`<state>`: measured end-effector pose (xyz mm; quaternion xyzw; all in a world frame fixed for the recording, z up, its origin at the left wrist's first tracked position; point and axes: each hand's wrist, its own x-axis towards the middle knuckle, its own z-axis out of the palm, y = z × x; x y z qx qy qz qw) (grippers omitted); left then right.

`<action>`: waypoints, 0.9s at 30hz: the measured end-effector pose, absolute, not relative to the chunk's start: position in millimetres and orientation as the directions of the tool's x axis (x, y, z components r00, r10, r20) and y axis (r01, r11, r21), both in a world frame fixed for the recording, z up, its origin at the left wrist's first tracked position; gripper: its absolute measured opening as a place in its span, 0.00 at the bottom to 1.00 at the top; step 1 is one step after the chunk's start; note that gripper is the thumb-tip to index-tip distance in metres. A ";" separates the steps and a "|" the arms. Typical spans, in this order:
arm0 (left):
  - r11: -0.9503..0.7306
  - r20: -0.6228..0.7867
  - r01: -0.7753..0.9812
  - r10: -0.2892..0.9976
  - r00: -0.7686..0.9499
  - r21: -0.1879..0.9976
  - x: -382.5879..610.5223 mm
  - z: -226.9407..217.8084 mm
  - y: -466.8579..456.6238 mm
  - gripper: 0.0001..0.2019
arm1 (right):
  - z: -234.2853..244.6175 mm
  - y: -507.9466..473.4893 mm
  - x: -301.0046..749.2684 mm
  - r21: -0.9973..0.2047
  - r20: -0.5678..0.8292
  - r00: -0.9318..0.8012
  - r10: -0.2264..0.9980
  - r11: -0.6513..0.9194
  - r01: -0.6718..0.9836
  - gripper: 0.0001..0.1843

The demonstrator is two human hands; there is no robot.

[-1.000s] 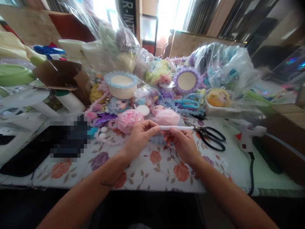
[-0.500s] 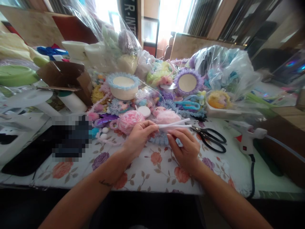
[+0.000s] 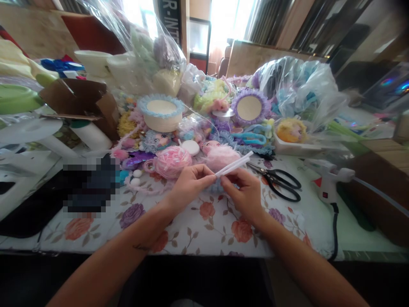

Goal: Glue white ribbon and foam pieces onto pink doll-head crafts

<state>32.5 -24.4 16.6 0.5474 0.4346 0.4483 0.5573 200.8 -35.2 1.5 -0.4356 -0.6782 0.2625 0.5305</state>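
Where two hands (image 3: 191,183) (image 3: 245,191) pinch, two strip ends (image 3: 239,162) protrude.

Glaring window (image 3: 230,21) at back, dark bottom edge, stretched, blurry sides

A table under a white cloth (image 3: 191,234) printed with orange and purple flowers bears the spread, its right end pale green; taking the middle of the flowered part as the dial and the far side as twelve, a ball of pink yarn (image 3: 174,162) lies at eleven and two small white balls (image 3: 137,177) at ten. Toward nine lies a flat black item (image 3: 28,213); a heap of dolls and ruffled trims (image 3: 156,140) spans eleven to one; a white tray (image 3: 297,148) sits at two, black-handled scissors (image 3: 283,185) just before three, a white glue gun (image 3: 329,183) farther out at three.
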 end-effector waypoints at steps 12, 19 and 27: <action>-0.061 0.013 0.128 0.939 0.343 0.990 19.0 18.2 -14.4 0.10 | 7.1 -25.7 212.0 -0.043 0.778 -0.444 0.445 0.743 0.668 0.09; -0.442 0.339 0.258 0.869 0.360 0.859 24.9 15.0 -16.4 0.06 | 8.0 -27.7 209.9 -0.558 0.562 -0.320 0.763 0.635 0.535 0.15; -0.814 0.720 0.253 0.581 0.381 0.523 32.8 6.8 -23.6 0.08 | 10.7 -36.2 208.6 -0.999 0.024 -0.307 0.951 0.038 0.038 0.19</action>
